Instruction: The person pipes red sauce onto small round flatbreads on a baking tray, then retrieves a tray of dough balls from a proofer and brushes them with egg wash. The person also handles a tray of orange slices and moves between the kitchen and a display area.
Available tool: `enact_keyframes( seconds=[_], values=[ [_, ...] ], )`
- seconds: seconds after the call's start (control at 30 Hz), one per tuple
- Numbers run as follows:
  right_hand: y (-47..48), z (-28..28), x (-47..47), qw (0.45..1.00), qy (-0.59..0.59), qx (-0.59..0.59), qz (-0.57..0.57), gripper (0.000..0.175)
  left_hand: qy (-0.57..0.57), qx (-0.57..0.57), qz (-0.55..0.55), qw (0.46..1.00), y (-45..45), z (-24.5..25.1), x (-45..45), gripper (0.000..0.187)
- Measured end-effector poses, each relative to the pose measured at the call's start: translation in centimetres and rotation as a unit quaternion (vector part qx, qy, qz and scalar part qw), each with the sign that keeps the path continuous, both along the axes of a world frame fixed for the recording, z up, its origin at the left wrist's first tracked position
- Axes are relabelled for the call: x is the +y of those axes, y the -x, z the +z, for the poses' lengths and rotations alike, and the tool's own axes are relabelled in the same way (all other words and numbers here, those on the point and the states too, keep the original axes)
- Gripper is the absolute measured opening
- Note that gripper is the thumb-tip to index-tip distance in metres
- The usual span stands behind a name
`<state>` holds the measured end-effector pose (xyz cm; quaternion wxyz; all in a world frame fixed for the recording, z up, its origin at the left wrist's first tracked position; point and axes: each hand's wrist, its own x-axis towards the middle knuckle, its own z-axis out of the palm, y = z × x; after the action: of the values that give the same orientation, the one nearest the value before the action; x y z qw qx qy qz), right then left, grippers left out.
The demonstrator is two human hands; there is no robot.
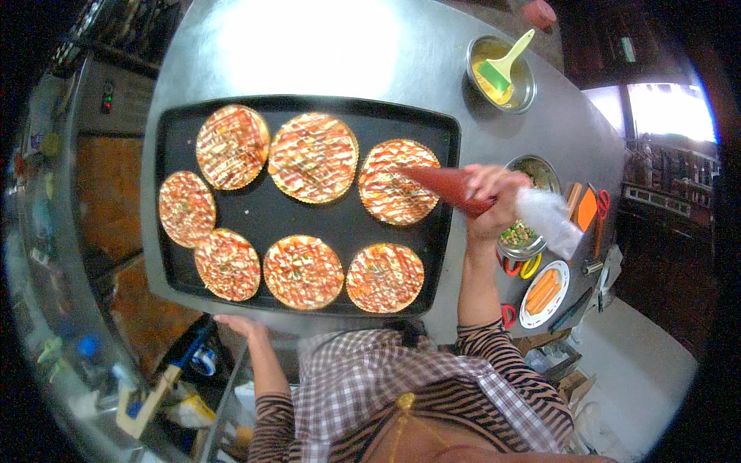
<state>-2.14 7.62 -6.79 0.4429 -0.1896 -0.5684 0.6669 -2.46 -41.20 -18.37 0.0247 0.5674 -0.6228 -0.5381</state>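
My right hand [492, 197] is closed around a piping bag of red sauce [443, 184]; its tip is over a round topped pizza [399, 182] at the right of a black baking tray [243, 213]. Several more such rounds, striped with red and pale sauce, lie on the tray, among them a large one [313, 157] at the top middle and one [303, 272] at the bottom middle. My left hand [246, 327] is at the near edge of the metal table, below the tray's lower left side, with its fingers partly hidden; whether it holds the edge is unclear.
On the metal table [405, 75], a steel bowl [529, 95] holds yellow liquid and a brush [503, 69]. Further right are a bowl of chopped filling [518, 234], an orange scraper [586, 209], red-handled scissors [602, 202] and an oval plate [562, 275] with sausages [543, 291].
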Motion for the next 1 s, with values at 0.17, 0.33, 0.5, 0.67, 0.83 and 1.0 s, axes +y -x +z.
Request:
enact_keyframes(
  seconds=[0.17,0.33,0.5,0.67,0.83,1.0],
  values=[
    [-0.5,1.4,1.9,0.996,0.011,-0.012,-0.09,0.033,0.003,-0.006,-0.007,1.0,0.0,1.1,1.0,0.094],
    [-1.5,0.8,-1.1,0.997,-0.008,-0.016,0.073,0.034,0.028,-0.042,0.005,0.999,0.5,1.3,0.4,0.095],
    [-2.0,1.1,2.6,0.992,0.023,-0.04,-0.116,0.035,0.042,-0.009,-0.019,0.999,0.7,0.8,0.2,0.096],
    [-2.7,0.6,-0.2,0.999,-0.01,0.005,0.045,0.03,0.048,-0.032,-0.009,0.998,1.1,1.5,0.6,0.094],
    [-2.6,1.0,0.6,1.0,-0.007,-0.025,-0.007,0.033,0.027,-0.02,-0.007,0.999,1.0,0.9,0.9,0.094],
    [-3.2,1.9,2.1,0.994,-0.002,-0.03,-0.105,0.038,0.024,-0.017,-0.016,0.999,1.1,0.0,-0.3,0.095]
  ],
)
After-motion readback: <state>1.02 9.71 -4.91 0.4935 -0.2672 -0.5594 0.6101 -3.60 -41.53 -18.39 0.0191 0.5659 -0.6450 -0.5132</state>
